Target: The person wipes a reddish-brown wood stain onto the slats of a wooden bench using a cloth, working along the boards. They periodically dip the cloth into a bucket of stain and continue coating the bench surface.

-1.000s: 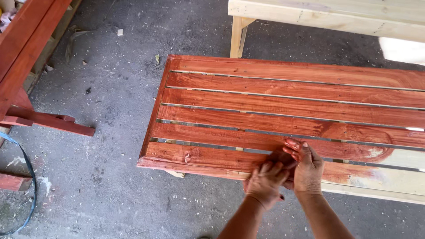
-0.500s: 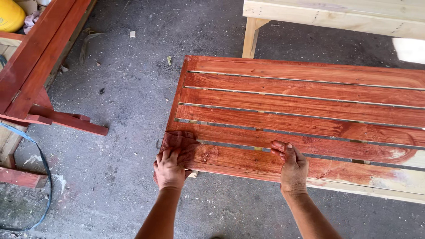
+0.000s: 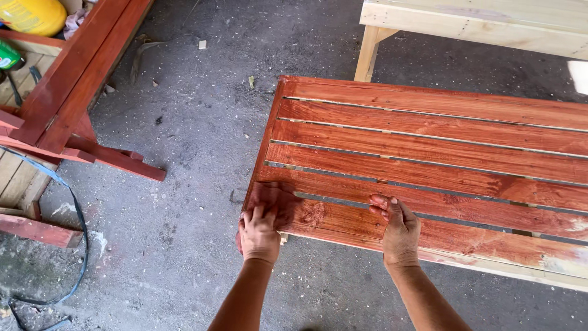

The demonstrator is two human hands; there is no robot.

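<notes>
Sliding away from the right hand since a moment ago, the left hand now presses a red-stained rag onto the near corner of the red-stained slatted wooden panel, right palm flat, holding nothing

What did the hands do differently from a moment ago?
The left hand slid away from the right hand, leftward along the near slat of the red-stained slatted wooden panel to its corner, where it presses a reddish cloth. The right hand moved only a little and lies flat on the same slat. The panel stayed where it was, and so did the pale unpainted wooden bench behind it.
</notes>
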